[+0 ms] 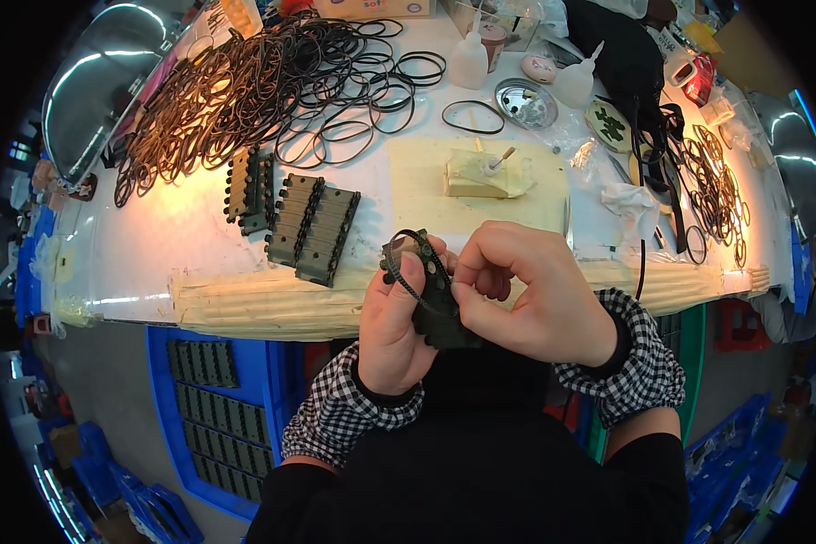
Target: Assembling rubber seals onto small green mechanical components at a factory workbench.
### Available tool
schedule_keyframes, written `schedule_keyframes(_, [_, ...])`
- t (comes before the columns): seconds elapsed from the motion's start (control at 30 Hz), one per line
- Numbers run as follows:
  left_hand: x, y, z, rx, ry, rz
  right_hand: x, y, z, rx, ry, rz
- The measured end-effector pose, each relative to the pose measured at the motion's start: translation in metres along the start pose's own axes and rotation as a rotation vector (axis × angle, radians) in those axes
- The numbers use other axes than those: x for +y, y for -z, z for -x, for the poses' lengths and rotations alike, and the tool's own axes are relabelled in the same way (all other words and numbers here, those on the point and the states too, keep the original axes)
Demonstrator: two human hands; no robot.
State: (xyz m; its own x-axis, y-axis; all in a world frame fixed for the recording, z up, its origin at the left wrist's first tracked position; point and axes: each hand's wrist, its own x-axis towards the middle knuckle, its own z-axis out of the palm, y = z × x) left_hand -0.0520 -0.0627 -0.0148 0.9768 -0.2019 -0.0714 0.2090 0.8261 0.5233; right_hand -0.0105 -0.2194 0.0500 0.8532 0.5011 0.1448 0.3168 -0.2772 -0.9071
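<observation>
My left hand (390,322) is closed around a dark green, block-like part (442,325) with small round knobs along its edge. A thin black ring-shaped band (397,272) loops over the top of that part, under my left thumb. My right hand (535,290) has its thumb and forefinger pinched together at the band's right side, against the part. The pinched spot itself is mostly covered by the fingertips. Left of my hands, similar dark ribbed parts (325,238) lie on the table, with another pair (245,192) just behind them.
Behind the parts spreads a big tangled heap of black bands (245,91); a smaller heap (721,195) lies at right. A tape-wrapped block (477,184), a metal dish (524,102) and white squeeze bottles (468,62) stand ahead. A blue crate (168,399) with rows of dark parts sits below left.
</observation>
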Motion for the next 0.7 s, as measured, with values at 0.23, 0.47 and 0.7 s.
schedule_keyframes(0.23, [0.000,-0.003,0.000,-0.011,-0.024,0.012,0.010,0.001,-0.001,-0.117,-0.217,-0.320])
schedule_keyframes(0.47, [0.001,-0.005,0.001,0.034,-0.015,-0.008,0.010,-0.001,0.000,-0.073,-0.075,-0.151])
schedule_keyframes(0.7, [0.001,0.008,0.000,-0.026,-0.074,-0.192,0.006,-0.008,0.003,0.013,0.076,0.074])
